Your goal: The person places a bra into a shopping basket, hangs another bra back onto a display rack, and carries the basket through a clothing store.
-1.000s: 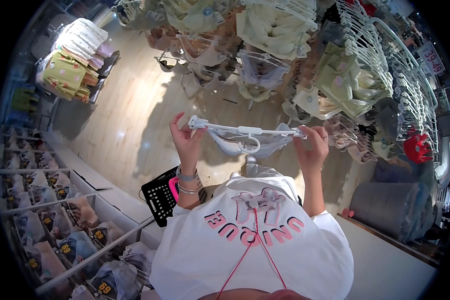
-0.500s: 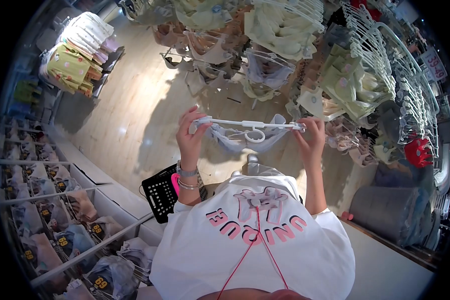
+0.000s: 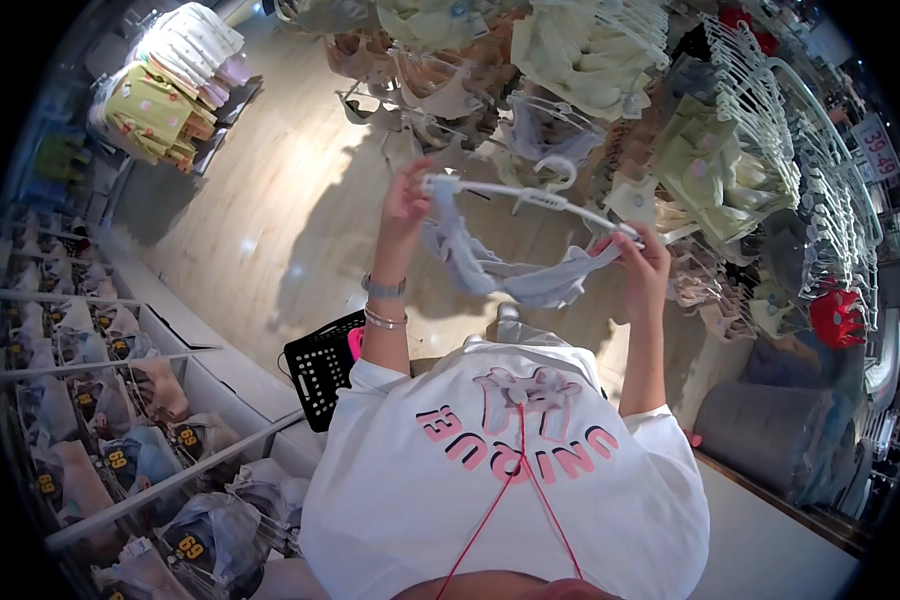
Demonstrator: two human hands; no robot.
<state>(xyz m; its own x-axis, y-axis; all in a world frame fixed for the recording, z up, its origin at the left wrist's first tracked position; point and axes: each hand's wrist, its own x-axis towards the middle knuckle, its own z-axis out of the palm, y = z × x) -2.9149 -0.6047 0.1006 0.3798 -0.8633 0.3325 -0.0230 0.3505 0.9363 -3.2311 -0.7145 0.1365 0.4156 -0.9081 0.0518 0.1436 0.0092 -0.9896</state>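
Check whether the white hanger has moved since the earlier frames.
Yes: the white hanger has moved up the picture, closer to the hanging grey-lavender bras on the display beyond it.

From the hanger (image 3: 544, 199) spanning left hand (image 3: 406, 203) to right hand (image 3: 644, 262), hung lingerie (image 3: 585, 60) lies at one o'clock, racked tops (image 3: 158, 108) between nine and ten, a perforated basket (image 3: 317, 385) at eight, divided bra bins (image 3: 238, 445) beyond.
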